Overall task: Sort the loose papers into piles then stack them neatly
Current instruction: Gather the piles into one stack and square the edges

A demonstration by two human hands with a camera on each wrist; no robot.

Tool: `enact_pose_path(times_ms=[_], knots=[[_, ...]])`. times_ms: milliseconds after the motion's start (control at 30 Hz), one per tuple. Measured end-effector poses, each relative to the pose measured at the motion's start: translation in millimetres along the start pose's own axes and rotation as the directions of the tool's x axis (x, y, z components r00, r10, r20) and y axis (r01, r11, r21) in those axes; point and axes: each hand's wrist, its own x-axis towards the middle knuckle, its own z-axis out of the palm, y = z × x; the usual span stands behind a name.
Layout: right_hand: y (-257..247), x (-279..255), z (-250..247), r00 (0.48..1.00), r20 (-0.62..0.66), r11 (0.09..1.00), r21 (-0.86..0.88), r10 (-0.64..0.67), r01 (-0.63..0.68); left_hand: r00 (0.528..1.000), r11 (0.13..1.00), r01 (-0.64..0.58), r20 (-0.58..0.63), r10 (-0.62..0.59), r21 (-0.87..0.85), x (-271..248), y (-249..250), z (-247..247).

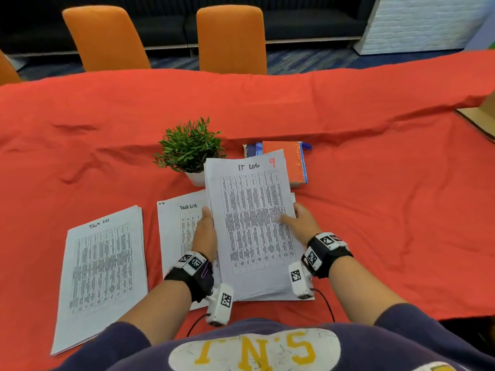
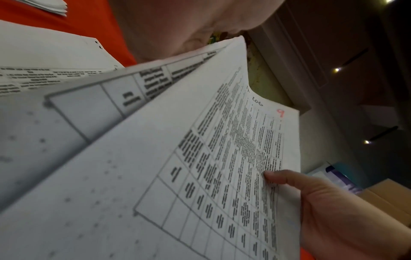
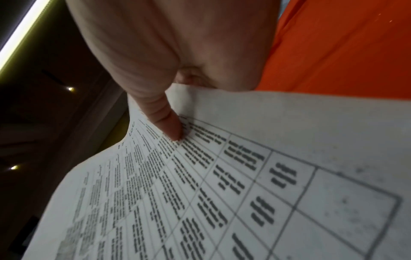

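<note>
While the right hand (image 1: 300, 223) pinches the right edge of the raised sheaf (image 1: 254, 223), its thumb lies flat on the printed table and its fingers are curled beneath, out of sight. In the right wrist view the thumb (image 3: 164, 121) presses on the top page, headed "IT LOG" with a red 9. Across from it the left hand (image 1: 205, 231) takes the left edge, thumb at the margin; whether its fingers curl under the sheaf I cannot tell from the head view, though the left wrist view shows the palm (image 2: 177, 26) close against the paper.

Judged from its bowed far end, the sheaf is light and limp, several loose sheets that would fan or slide apart if pinched at one corner; holding both long edges near the middle looks soundest.

Its near end rests on the red-clothed surface (image 1: 375, 183), overlapping a "Task list" pile (image 1: 179, 228). Another "Task list" pile (image 1: 101, 269) lies well to the left. Beyond stand a potted plant (image 1: 190, 148) and some notebooks (image 1: 292, 159).
</note>
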Motion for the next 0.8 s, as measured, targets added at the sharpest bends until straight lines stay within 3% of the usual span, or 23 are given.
enact_pose_path(times_ms=[200,333,467,533,667,733,800], knots=[[4,7,-3,0.994,-0.043,0.969,0.232,0.096,-0.084,0.992,0.989,-0.119,-0.029,0.122,0.091,-3,3,15],[10,9,-12,0.985,0.078,0.984,0.08,0.151,-0.157,0.996,0.995,-0.09,0.008,0.09,0.047,11,-2,21],[21,8,-29,0.989,0.0,0.989,0.024,0.148,-0.148,0.996,0.962,-0.063,0.081,0.043,0.264,19,-16,28],[31,10,-43,0.984,-0.071,0.986,0.051,0.163,-0.159,0.998,0.907,-0.008,0.06,-0.019,0.421,24,-31,28],[57,16,-77,0.939,-0.215,0.954,0.193,0.27,-0.23,0.996,0.648,0.063,-0.003,-0.093,0.759,32,-68,19],[69,19,-91,0.92,-0.24,0.932,0.268,0.309,-0.243,0.995,0.604,0.086,-0.033,-0.098,0.792,31,-79,16],[79,19,-100,0.911,-0.242,0.918,0.303,0.335,-0.258,0.996,0.615,0.075,-0.031,-0.081,0.785,30,-84,18]])
